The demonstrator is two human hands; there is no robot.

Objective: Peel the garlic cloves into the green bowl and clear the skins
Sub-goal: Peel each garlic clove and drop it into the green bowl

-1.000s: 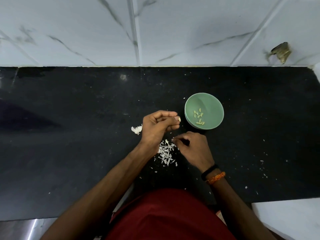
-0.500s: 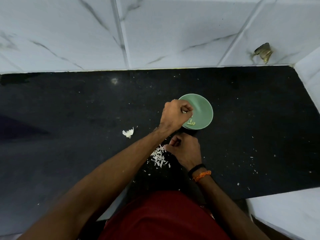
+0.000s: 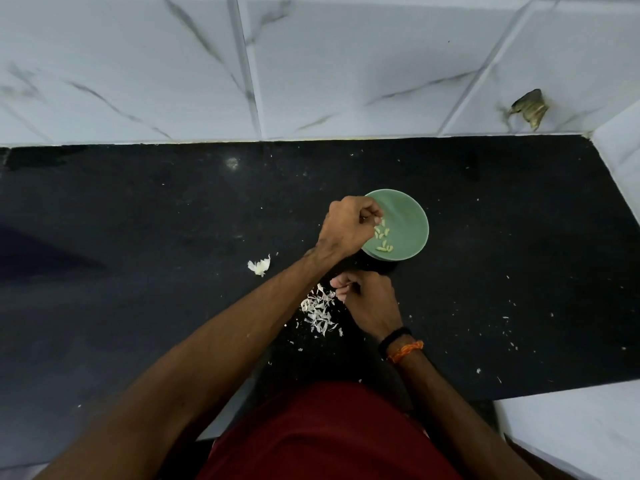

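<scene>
Green bowl [image 3: 407,216] sits mid-bench holding small, light, slippery peeled garlic cloves [image 3: 382,237]; left hand [image 3: 348,228] hovers above, fingertips bunched, contents unclear. Right hand [image 3: 369,304] curls beside papery skins [image 3: 320,311].

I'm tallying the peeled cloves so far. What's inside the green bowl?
Several small pale peeled cloves lie in the green bowl. The left hand hangs over its near-left rim, so any cloves under it are hidden.
</scene>
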